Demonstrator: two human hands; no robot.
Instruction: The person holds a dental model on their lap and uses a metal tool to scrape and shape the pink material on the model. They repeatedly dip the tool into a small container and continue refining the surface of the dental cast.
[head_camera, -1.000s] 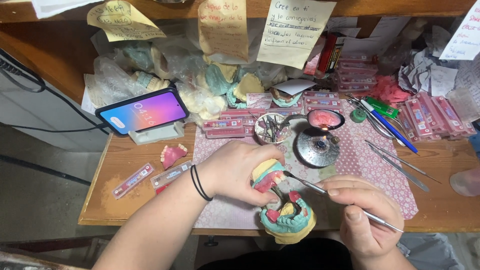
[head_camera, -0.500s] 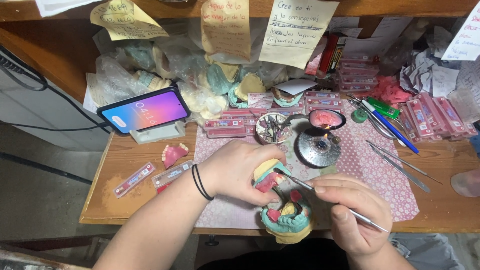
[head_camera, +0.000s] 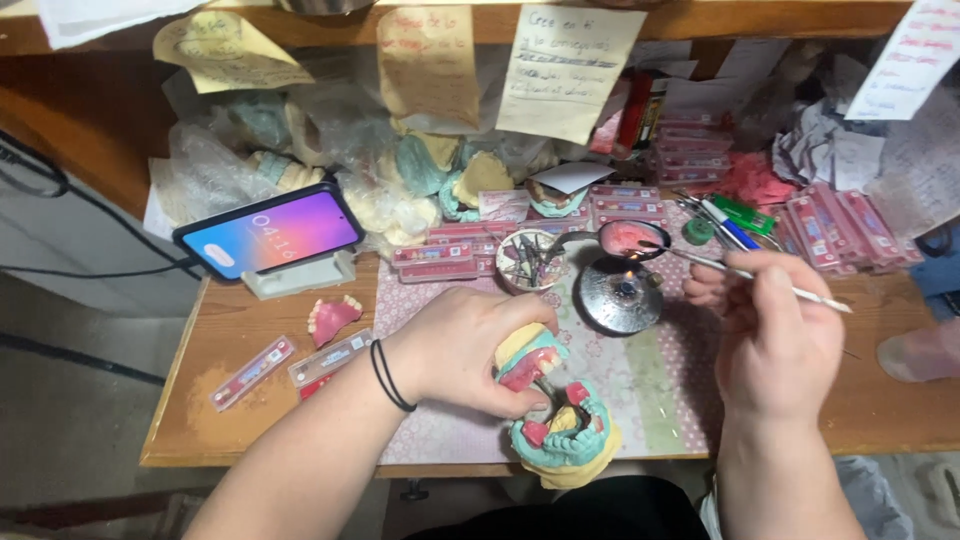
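Dental cast (head_camera: 560, 425) in left hand (head_camera: 468, 350)

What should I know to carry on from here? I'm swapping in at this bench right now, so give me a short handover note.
Left hand: grips the hinged dental cast model at the desk's front edge, open, teal bases, pink wax and teeth showing.
Right hand: holds a thin metal wax tool, tip in the pink wax in the spoon over the small round burner.
Done: some teeth sit in the model's wax.
Left: can't tell how many teeth remain. A spare pink denture piece lies near the phone.
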